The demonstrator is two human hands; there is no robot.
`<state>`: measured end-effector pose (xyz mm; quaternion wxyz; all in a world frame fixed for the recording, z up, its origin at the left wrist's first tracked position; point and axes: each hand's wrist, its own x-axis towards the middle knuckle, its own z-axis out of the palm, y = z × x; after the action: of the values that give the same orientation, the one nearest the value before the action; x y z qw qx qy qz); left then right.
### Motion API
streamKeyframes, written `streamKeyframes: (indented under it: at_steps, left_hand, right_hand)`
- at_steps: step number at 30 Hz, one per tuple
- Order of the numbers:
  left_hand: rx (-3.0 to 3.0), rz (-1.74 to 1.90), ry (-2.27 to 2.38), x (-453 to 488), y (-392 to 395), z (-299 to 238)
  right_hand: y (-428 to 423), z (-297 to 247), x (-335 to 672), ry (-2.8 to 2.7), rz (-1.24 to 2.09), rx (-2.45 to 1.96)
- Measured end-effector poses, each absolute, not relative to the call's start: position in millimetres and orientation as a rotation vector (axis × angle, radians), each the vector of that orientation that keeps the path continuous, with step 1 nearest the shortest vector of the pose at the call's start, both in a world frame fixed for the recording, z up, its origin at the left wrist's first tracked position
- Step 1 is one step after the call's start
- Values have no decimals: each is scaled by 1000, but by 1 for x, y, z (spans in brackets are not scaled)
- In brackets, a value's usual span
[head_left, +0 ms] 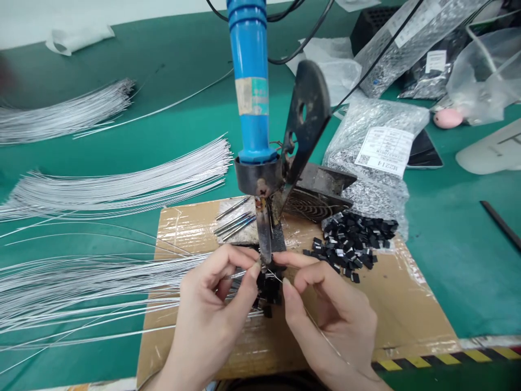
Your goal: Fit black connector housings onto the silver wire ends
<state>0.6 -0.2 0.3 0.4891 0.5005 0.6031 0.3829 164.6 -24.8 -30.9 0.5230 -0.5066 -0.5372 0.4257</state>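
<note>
From here I see a green table (456,228). On it lie bundles of pale wire (126,190), brown cardboard (391,320) and plastic bags (348,133).

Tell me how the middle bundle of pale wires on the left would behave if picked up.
The wire bundle would probably flex springily rather than flop, since its thin strands lie in one smooth curve. It may slide apart when lifted: no tie shows and the ends spread unevenly. Single strands are likely light, being so slender.
</note>
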Motion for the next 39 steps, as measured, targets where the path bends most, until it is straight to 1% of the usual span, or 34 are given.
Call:
streamKeyframes:
  at_steps: [7, 18, 30, 39]
  left_hand:
    - [1251, 926, 1475, -1, -1, 1]
    - [1255, 959, 1477, 2, -1, 2]
    - [1261, 930, 1488, 2, -1, 1]
    - [1273, 968, 1502, 2, -1, 2]
  right_hand:
    - [-25, -30, 164, -1267, 1023, -1215]
    - [-26, -27, 163, -1330, 910, -1250]
    - [-17, -21, 159, -1453, 657, -1200]
    - [-19, -24, 156, -1477, 609, -1210]
